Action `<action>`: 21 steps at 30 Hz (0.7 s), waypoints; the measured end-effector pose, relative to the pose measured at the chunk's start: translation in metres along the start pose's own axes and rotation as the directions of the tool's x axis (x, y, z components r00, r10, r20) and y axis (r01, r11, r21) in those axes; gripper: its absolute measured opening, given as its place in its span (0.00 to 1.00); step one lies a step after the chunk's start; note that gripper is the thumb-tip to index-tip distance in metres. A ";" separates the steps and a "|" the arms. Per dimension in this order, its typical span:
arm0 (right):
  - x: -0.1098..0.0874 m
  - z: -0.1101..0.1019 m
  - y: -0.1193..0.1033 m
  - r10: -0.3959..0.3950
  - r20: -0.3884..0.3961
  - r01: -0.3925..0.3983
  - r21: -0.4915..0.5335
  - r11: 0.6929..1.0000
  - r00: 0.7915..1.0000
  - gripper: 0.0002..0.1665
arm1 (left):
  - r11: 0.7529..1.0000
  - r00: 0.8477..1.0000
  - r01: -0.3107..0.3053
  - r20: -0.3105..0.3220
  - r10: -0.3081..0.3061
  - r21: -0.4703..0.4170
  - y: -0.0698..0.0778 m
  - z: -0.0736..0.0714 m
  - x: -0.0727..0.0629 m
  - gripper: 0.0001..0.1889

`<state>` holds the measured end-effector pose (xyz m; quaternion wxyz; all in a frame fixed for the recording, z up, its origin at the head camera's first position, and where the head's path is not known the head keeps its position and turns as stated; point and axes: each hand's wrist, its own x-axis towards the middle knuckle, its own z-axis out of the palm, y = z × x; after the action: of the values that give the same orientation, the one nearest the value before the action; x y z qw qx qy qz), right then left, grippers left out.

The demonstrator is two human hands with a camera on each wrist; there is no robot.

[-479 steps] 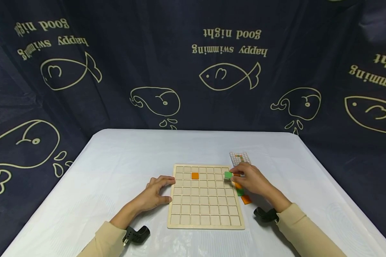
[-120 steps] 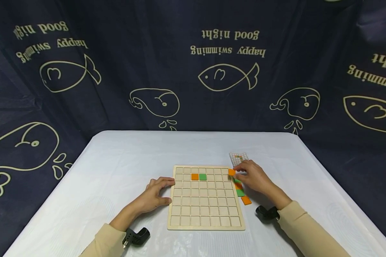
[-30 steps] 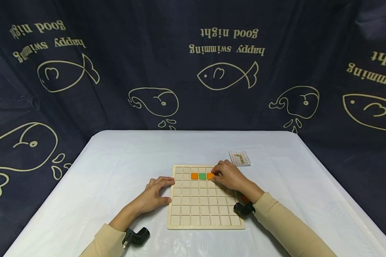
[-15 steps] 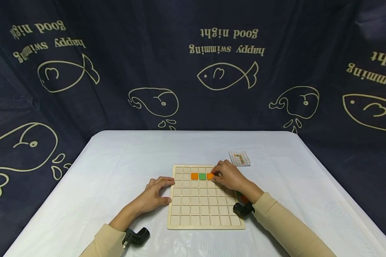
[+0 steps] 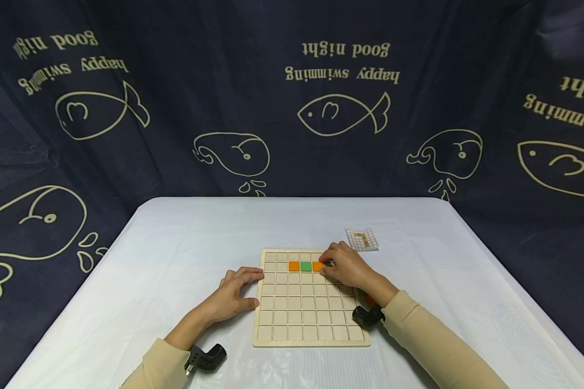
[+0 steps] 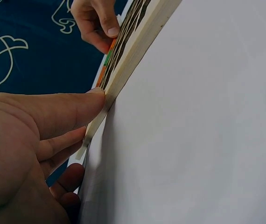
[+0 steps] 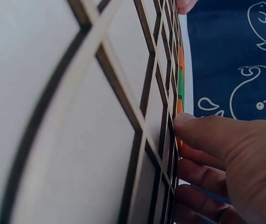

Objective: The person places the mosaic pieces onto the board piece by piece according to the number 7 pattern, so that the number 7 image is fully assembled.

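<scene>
A square wooden grid board [image 5: 311, 343] lies on the table. In its second row from the far side sit an orange tile [image 5: 294, 266] and a green tile [image 5: 305, 266]. A second orange tile [image 5: 317, 266] is beside the green one, its right part under the fingertips of my right hand [image 5: 347, 267]. The right wrist view shows the thumb and forefinger pinching this orange tile [image 7: 179, 106] at the grid. My left hand [image 5: 233, 294] rests at the board's left edge, thumb and fingertips touching it, fingers extended.
A small printed grid card [image 5: 362, 240] with a coloured pattern lies beyond the board's far right corner. Loose tiles [image 5: 369, 301] show partly beside the board's right edge, mostly hidden by my right wrist. A dark curtain [image 5: 292, 162] hangs behind the white table [image 5: 175, 237].
Since the oldest frame a green tile has come to lie right of the first orange one. My right hand brought another orange tile leftward beside it; over the last second hardly anything moves.
</scene>
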<state>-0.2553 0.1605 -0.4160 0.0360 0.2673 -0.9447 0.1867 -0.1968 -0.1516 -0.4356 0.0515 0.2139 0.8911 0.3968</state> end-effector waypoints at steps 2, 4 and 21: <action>0.000 0.000 0.000 0.001 -0.002 -0.001 0.000 1.000 1.000 0.14 | 1.000 1.000 -0.001 0.001 0.001 -0.004 0.000 0.000 0.000 0.30; 0.000 0.000 0.000 0.001 -0.002 -0.001 0.000 1.000 1.000 0.14 | 1.000 1.000 -0.001 0.003 0.001 -0.008 0.001 0.000 0.000 0.30; -0.002 -0.004 0.000 0.020 0.012 -0.021 0.036 0.999 1.000 0.15 | 1.000 1.000 0.003 0.002 -0.003 -0.015 0.000 0.000 0.001 0.29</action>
<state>-0.2539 0.1628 -0.4125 0.0239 0.2592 -0.9441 0.2025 -0.1973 -0.1514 -0.4353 0.0545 0.2126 0.8883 0.4033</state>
